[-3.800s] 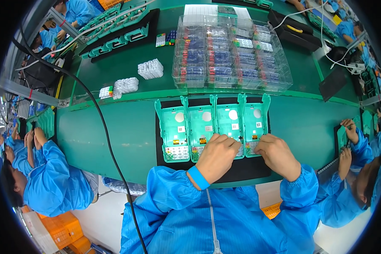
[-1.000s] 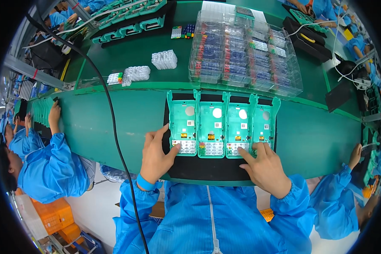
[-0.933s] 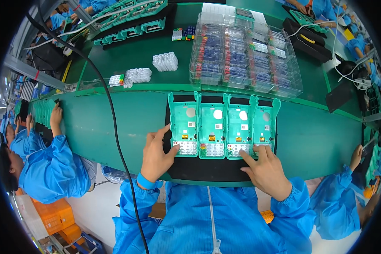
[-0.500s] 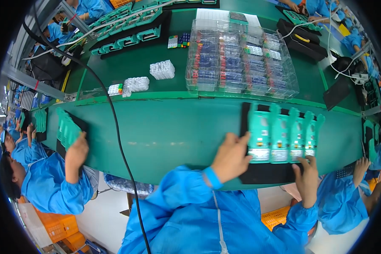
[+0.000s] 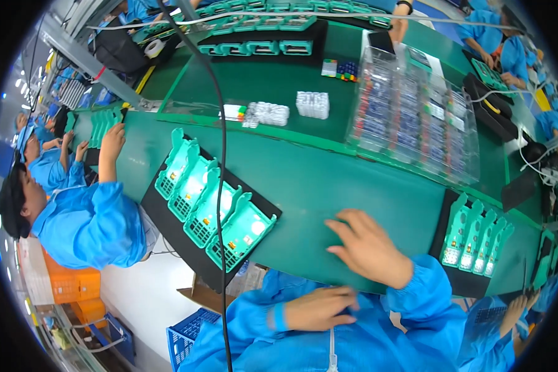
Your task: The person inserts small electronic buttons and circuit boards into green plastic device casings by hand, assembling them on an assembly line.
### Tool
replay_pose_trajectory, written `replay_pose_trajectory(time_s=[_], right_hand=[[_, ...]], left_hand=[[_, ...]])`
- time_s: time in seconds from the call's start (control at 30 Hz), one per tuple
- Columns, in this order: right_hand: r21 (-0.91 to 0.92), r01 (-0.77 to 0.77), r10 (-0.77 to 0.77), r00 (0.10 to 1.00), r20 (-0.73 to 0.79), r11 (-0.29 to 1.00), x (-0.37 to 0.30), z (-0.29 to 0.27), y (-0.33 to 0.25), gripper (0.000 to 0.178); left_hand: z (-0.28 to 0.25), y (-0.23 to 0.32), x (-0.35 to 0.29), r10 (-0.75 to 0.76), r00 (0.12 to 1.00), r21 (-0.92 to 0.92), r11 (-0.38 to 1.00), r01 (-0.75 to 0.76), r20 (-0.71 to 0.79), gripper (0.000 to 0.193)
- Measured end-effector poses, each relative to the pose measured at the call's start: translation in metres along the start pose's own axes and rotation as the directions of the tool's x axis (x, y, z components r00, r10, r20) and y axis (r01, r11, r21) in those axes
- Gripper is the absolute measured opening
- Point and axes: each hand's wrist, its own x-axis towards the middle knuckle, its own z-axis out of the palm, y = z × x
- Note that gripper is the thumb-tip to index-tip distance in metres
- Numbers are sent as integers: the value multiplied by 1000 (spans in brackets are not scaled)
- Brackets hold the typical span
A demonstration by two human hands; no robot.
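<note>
My right hand hovers over the green table with its fingers apart and nothing in them. Close to my chest, my left hand has its fingers loosely extended, slightly blurred, and no object shows in it. To the left of both hands, a row of green plastic housings lies slantwise on a black board. Another row of green housings rests on a black board to the right, apart from my right hand.
Clear plastic trays of small parts stand beyond a raised green edge. White blister-like stacks lie left of them. A black cable hangs across the view. A co-worker sits at the left, one hand at more green housings.
Both my hands have come away from the right-hand housings and moved leftward. The view has turned left. A board of housings from the co-worker's side is now nearer me.
</note>
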Motion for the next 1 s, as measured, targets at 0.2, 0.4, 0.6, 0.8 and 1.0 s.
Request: replay_pose_trajectory(time_s=[0.2, 0.4, 0.6, 0.8, 1.0], right_hand=[[174, 99, -106, 994, 33, 980, 66, 63, -14, 82], [318, 51, -43, 999, -34, 947, 96, 89, -32, 90], [560, -148, 131, 989, 71, 815, 79, 67, 13, 81], [919, -122, 553, 825, -117, 375, -19, 53, 58, 83], [865, -118, 752, 559, -348, 488, -75, 41, 83, 83]], left_hand=[[-3, -36, -161, -310, 252, -273, 946, 174, -916, 4], [-18, -137, -204, -271, -504, -349, 935, 65, -820, 26], [-4, -104, -175, -456, -28, -455, 882, 120, -890, 45], [33, -71, -88, -555, 509, -659, 751, -33, -658, 40], [11, -20, -19, -274, 960, -383, 893, 235, -50, 18]])
